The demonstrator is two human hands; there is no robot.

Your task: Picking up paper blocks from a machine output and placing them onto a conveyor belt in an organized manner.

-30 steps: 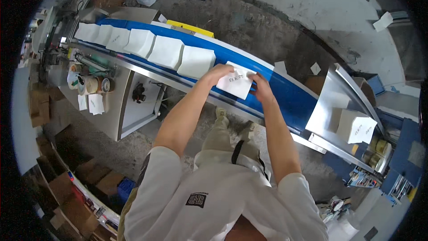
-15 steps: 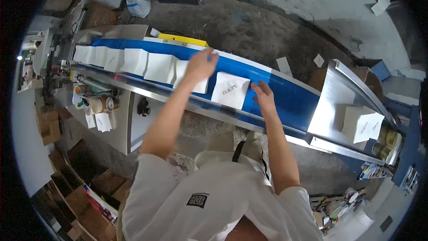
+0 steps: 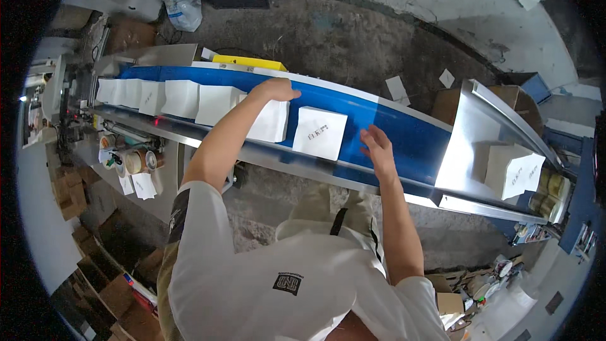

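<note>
White cartons ride the blue conveyor belt point(image 3: 404, 132) as our left hand point(image 3: 274, 90) rests open on one box point(image 3: 268, 121) and our right hand point(image 3: 377, 148) hovers open beside another box point(image 3: 320, 132); they look light, stiff, best gripped by opposite edges.

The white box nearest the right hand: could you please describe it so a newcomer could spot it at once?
Find the long blue conveyor belt with its row of flat white square boxes. The last box in the row lies just left of the open right hand. Unlike its neighbours, it stands apart and shows dark marks.
</note>
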